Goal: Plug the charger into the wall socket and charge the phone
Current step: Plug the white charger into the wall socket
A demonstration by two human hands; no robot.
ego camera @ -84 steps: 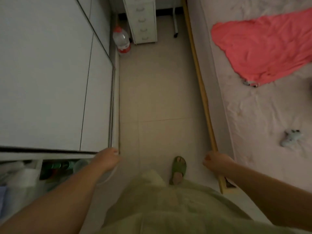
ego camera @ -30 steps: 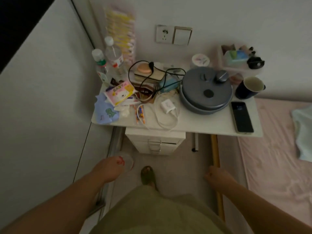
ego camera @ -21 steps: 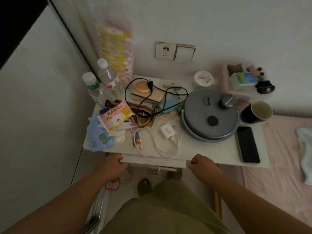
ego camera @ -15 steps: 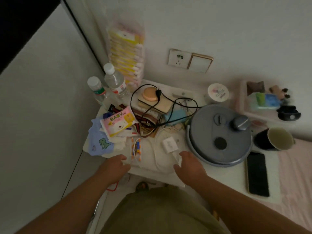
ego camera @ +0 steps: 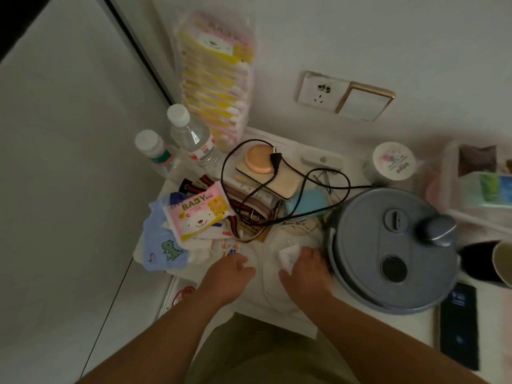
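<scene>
A white charger block (ego camera: 288, 256) lies on the white bedside table (ego camera: 279, 309), with its white cable (ego camera: 267, 275) looped around it. My right hand (ego camera: 306, 268) covers the charger and its fingers curl onto it. My left hand (ego camera: 231, 273) rests beside it on the table, fingers loosely apart, holding nothing. The black phone (ego camera: 458, 325) lies face up at the table's right front. The white wall socket (ego camera: 321, 91) is on the wall above the table, with nothing plugged in.
A grey round cooker (ego camera: 393, 250) stands right of my right hand. A black cord (ego camera: 299, 187) loops over a pile of small items. Two water bottles (ego camera: 191, 137), a baby wipes pack (ego camera: 198, 213), a mug (ego camera: 502, 263) and a stack of tissue packs (ego camera: 219, 79) crowd the table.
I have walked up to the table. My right hand has moved forward from the table's front edge onto the charger, and my left hand has come up onto the tabletop.
</scene>
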